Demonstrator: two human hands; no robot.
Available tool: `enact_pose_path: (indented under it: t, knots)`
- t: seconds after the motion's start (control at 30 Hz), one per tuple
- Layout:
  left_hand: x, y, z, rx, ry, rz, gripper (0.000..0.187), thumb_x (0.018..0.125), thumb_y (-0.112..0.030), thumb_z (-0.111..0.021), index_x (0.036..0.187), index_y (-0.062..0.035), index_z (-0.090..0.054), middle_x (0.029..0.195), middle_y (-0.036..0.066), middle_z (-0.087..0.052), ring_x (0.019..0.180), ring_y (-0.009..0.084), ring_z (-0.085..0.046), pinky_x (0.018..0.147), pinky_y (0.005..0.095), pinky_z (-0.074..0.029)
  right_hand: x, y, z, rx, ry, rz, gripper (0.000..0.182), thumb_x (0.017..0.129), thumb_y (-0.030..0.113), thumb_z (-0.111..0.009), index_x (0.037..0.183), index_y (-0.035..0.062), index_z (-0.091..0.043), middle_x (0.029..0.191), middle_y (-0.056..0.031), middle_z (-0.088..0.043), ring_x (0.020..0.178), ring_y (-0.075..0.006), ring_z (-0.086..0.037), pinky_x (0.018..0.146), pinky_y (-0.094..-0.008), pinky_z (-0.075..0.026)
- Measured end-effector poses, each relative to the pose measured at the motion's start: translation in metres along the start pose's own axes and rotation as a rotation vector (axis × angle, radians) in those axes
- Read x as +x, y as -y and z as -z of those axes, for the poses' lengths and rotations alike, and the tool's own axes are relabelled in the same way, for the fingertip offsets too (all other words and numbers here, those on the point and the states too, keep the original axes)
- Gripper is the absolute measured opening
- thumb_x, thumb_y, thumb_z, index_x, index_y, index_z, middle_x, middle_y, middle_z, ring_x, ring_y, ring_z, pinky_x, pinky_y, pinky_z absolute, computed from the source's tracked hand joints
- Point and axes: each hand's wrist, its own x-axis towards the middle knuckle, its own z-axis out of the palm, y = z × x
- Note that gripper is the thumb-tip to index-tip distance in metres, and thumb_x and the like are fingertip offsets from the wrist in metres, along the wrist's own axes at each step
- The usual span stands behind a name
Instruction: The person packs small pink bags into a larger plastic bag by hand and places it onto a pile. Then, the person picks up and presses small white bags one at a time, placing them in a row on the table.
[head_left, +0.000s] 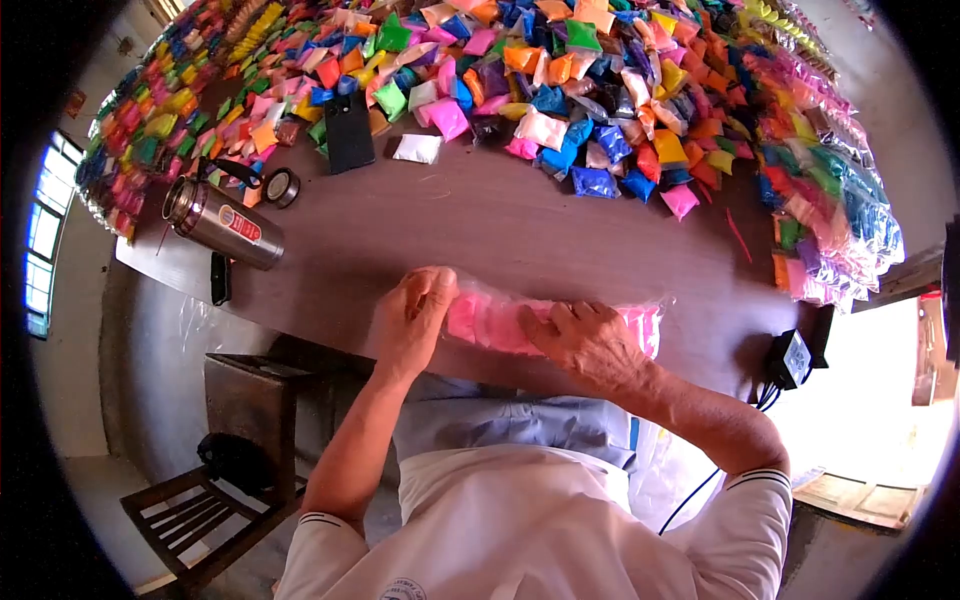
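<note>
A long clear plastic bag of bright pink packets (490,322) lies along the near edge of the brown table, in front of my body. My left hand (418,312) is closed at the bag's left end, pinching the clear plastic between thumb and fingers. Over the right half of the bag sits my right hand (598,345), its fingers bent and pressing on the plastic, with the thumb spread to the left. Part of the bag is hidden under that hand, and its right end shows beyond the knuckles.
A heap of coloured packets (600,100) covers the table's far side. Filled clear bags (830,220) are piled at the right. A steel flask (225,222), its lid (281,187), a black phone (349,133) and a white packet (417,149) lie left. A black adapter (790,358) sits at the right edge.
</note>
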Motion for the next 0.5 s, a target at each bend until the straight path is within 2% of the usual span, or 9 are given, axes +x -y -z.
enact_pose_path:
  t: [0.17,0.4,0.5]
  knots:
    - [0.007,-0.001,-0.003,0.016,0.006,0.111,0.043,0.098,-0.04,-0.057,0.086,0.0001,-0.064,0.077,0.002,-0.06,0.077,0.0106,-0.053,0.069,0.0267,-0.043,0.0,-0.001,0.0,-0.044,0.045,0.026,0.038,0.079,0.015,-0.063,0.116,0.0064,-0.062,0.081,-0.0056,-0.057,0.072,-0.0201,-0.062,0.062,-0.0316,-0.053]
    - [0.011,0.015,0.002,0.02,0.029,0.041,0.042,0.099,-0.037,-0.056,0.081,0.001,-0.062,0.071,0.003,-0.058,0.069,0.0109,-0.052,0.063,0.0278,-0.042,-0.001,0.0,-0.001,-0.042,0.067,0.028,0.04,0.079,0.014,-0.063,0.118,0.0066,-0.062,0.083,-0.0065,-0.058,0.074,-0.0205,-0.063,0.063,-0.0321,-0.053]
    - [0.007,0.006,0.004,0.057,0.049,-0.015,0.039,0.101,-0.033,-0.054,0.086,0.0018,-0.062,0.071,0.004,-0.057,0.066,0.0109,-0.051,0.06,0.0279,-0.041,0.0,0.001,0.001,-0.056,0.031,0.016,0.041,0.079,0.013,-0.063,0.119,0.0067,-0.061,0.083,-0.0069,-0.058,0.074,-0.0207,-0.063,0.064,-0.0318,-0.053]
